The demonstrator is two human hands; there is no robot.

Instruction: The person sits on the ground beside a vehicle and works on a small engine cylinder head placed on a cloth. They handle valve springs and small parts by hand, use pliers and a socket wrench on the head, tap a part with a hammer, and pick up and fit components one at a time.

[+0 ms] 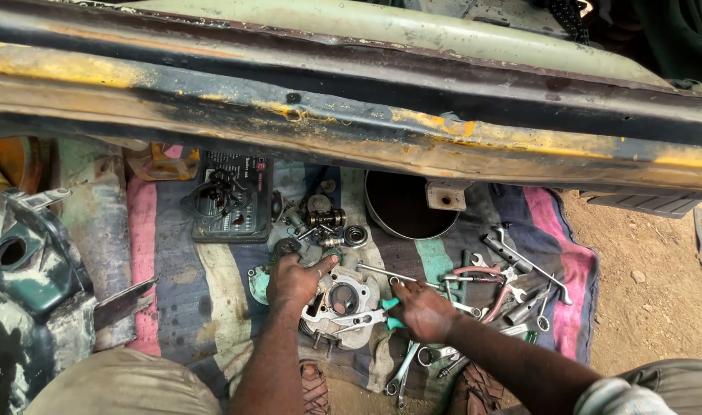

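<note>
So the metal engine part (342, 301) sits on a striped cloth (182, 269) spread on the dirt, right in front of the person's knees and just below a rusty yellow-and-black beam (351, 115). The left hand (293, 280) rests on the part's upper left edge, fingers curled over it to steady it. The right hand (422, 311) is closed around a pair of pliers with teal grips (370, 317), and the nose of the pliers lies across the face of the part. To the right there's a scatter of wrenches (512, 288) on the cloth, plus a few more by the right wrist. Above the part are small bearings and gears (324, 227), a black tool case (232, 200) and a dark round pan (405, 206) tucked under the beam.
</note>
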